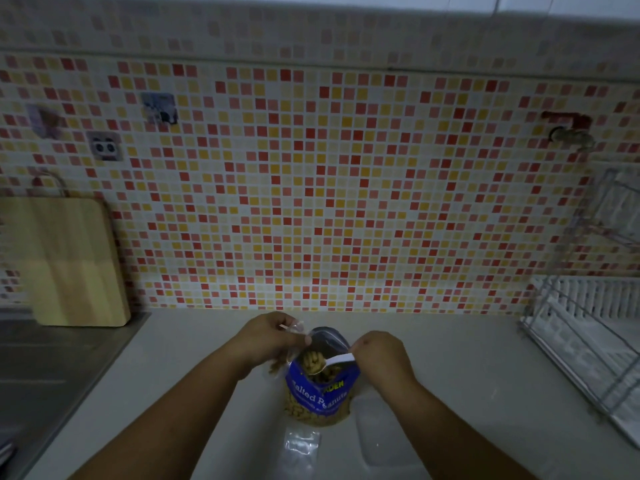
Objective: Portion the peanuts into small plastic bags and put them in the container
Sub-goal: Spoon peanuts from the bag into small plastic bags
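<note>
the right hand [379,355] is pinching a spoon [336,360] of peanuts [311,362] over the open peanut bag [318,396] standing on the bench [173,375]; the left hand [266,337] is gripping a small plastic bag [297,328] beside it.

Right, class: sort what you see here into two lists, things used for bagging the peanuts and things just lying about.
In use: peanut bag, white spoon in right hand, small plastic bag in left hand, spare bags, clear container.
Lying about: cutting board, dish rack, sink.
</note>
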The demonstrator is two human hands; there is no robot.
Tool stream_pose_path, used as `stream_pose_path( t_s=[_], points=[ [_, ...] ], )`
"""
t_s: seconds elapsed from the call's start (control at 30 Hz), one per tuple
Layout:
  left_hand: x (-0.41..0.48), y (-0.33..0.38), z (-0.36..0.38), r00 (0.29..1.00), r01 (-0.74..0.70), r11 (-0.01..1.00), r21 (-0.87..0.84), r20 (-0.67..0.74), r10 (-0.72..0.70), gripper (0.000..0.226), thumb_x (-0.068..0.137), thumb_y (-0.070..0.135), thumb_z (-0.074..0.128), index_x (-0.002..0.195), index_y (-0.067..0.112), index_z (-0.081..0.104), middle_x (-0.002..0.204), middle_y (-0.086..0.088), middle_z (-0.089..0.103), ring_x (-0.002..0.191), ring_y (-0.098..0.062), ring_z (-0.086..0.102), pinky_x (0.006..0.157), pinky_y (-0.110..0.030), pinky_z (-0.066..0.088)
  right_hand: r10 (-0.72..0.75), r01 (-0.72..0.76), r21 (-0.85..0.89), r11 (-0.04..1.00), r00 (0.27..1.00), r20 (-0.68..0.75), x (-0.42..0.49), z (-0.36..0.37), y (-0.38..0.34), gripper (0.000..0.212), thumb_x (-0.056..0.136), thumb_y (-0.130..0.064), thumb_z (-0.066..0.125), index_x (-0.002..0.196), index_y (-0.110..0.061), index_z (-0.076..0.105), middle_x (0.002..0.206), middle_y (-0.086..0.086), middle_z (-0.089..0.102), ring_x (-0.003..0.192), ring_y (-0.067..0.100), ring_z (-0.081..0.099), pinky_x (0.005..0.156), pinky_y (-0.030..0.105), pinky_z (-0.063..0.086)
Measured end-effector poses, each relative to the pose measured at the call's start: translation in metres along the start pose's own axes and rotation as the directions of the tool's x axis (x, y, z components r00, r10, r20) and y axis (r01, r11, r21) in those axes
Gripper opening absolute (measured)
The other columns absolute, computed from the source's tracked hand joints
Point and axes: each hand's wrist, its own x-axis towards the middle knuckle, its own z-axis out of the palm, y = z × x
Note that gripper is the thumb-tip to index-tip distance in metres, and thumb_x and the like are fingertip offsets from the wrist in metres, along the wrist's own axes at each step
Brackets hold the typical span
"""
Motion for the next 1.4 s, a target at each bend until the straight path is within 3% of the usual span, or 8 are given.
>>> stream_pose_path(
  t_s=[0.27, 0.53, 0.7, 0.87, 0.93, 1.03, 1.13, 1.4],
  points=[
    [0.002, 0.001, -0.006, 1.0, 0.009, 0.999, 0.04, 0.0, -0.009, 0.038, 0.072, 0.026, 0.079, 0.105, 0.019, 0.061, 0.103, -0.009, 0.067, 0.087, -0.022, 0.068, 0.071, -0.031, 0.056, -0.125, 0.126, -0.007, 0.992, 0.974, -0.186, 0.002, -0.011, 0.024, 0.025, 0.088, -0.008, 0.048, 0.1, -0.013, 0.069, 0.105, 0.007, 0.068, 0.096, 0.021, 0.061, 0.074, 0.022, 0.043],
    [-0.002, 0.006, -0.001, 1.0, 0.019, 0.993, 0.113, 0.012, -0.021, 0.038, 0.073, 0.023, 0.078, 0.106, 0.021, 0.058, 0.097, -0.01, 0.066, 0.067, -0.018, 0.063, 0.053, -0.027, 0.051, -0.079, 0.083, 0.023, 0.996, 0.985, -0.152, 0.001, -0.016, 0.032, 0.025, 0.09, -0.009, 0.048, 0.099, -0.01, 0.071, 0.095, 0.006, 0.067, 0.088, 0.018, 0.059, 0.065, 0.021, 0.039],
    [-0.003, 0.008, 0.004, 1.0, -0.008, 0.97, 0.243, 0.006, 0.007, 0.038, 0.074, 0.024, 0.077, 0.106, 0.024, 0.057, 0.1, -0.002, 0.065, 0.075, -0.015, 0.063, 0.054, -0.023, 0.05, -0.028, 0.026, -0.073, 0.997, 0.999, -0.025, -0.002, -0.025, 0.026, 0.03, 0.091, -0.012, 0.049, 0.118, -0.013, 0.064, 0.119, 0.008, 0.063, 0.108, 0.021, 0.059, 0.093, 0.025, 0.045],
    [-0.004, 0.012, 0.012, 0.994, -0.097, 0.906, 0.412, -0.014, 0.113, 0.042, 0.067, 0.026, 0.081, 0.103, 0.026, 0.059, 0.098, 0.004, 0.064, 0.084, -0.009, 0.061, 0.072, -0.026, 0.055, 0.094, -0.094, -0.081, 0.992, 0.996, -0.007, 0.002, -0.048, 0.014, 0.012, 0.093, -0.015, 0.051, 0.102, -0.02, 0.056, 0.1, 0.005, 0.052, 0.098, 0.018, 0.054, 0.096, 0.028, 0.043],
    [-0.004, 0.014, 0.015, 0.992, -0.109, 0.889, 0.446, -0.008, 0.125, 0.046, 0.068, 0.027, 0.081, 0.107, 0.026, 0.058, 0.102, 0.003, 0.065, 0.088, -0.011, 0.062, 0.074, -0.027, 0.056, -0.054, 0.056, -0.192, 0.98, 0.998, 0.017, 0.0, -0.052, 0.012, 0.008, 0.091, -0.014, 0.052, 0.094, -0.017, 0.059, 0.094, 0.003, 0.054, 0.088, 0.017, 0.052, 0.089, 0.029, 0.046],
    [-0.004, 0.017, 0.02, 0.988, -0.134, 0.874, 0.468, -0.003, 0.154, 0.048, 0.069, 0.027, 0.08, 0.11, 0.025, 0.057, 0.103, 0.001, 0.066, 0.089, -0.013, 0.063, 0.077, -0.032, 0.058, 0.01, 0.036, -0.386, 0.922, 0.993, 0.116, 0.016, -0.057, 0.009, 0.029, 0.094, -0.017, 0.05, 0.123, -0.012, 0.056, 0.09, 0.002, 0.049, 0.091, 0.015, 0.045, 0.092, 0.027, 0.043],
    [-0.001, 0.017, 0.023, 0.985, -0.151, 0.876, 0.458, -0.006, 0.173, 0.046, 0.068, 0.027, 0.081, 0.108, 0.025, 0.058, 0.099, 0.002, 0.067, 0.087, -0.013, 0.064, 0.078, -0.036, 0.059, 0.02, 0.006, -0.29, 0.957, 0.996, 0.087, 0.013, -0.061, 0.001, 0.036, 0.095, -0.016, 0.049, 0.131, -0.013, 0.05, 0.1, 0.003, 0.044, 0.093, 0.015, 0.043, 0.1, 0.028, 0.042],
    [0.006, 0.016, 0.032, 0.979, -0.188, 0.868, 0.459, 0.015, 0.204, 0.046, 0.066, 0.03, 0.082, 0.105, 0.027, 0.058, 0.105, 0.003, 0.066, 0.093, -0.014, 0.062, 0.08, -0.031, 0.055, -0.246, 0.247, -0.308, 0.919, 0.968, 0.044, 0.01, -0.048, 0.003, 0.024, 0.09, -0.014, 0.047, 0.104, -0.006, 0.065, 0.081, 0.007, 0.056, 0.085, 0.018, 0.05, 0.089, 0.032, 0.048]
  ],
)
